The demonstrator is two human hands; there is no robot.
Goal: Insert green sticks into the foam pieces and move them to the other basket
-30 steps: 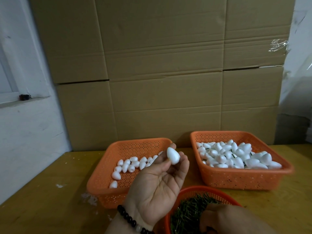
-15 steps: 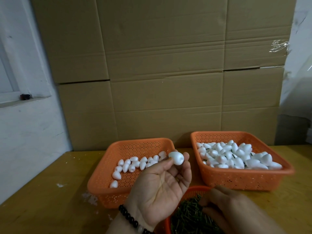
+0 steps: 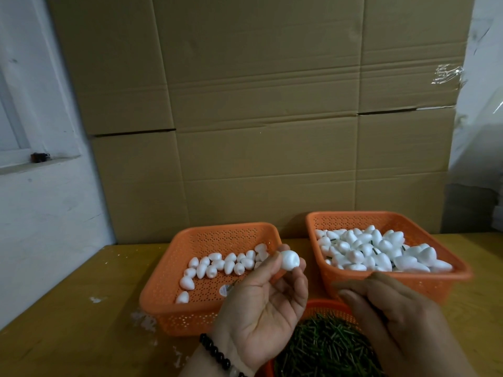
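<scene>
Pinching a white foam piece at its fingertips, the left hand faces palm-up; the blurred right hand, grip unclear, hovers above a basket of green sticks, between two orange baskets.

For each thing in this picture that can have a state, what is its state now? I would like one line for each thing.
Left hand: palm up, pinches a foam piece.
Foam piece: held at the fingertips, no stick visible in it.
Right hand: above the stick basket; whether it holds a stick cannot be told.
Left basket: partly filled with plain foam pieces.
Right basket: heaped with foam pieces, some green sticks showing.
Stick basket: full of green sticks.
</scene>
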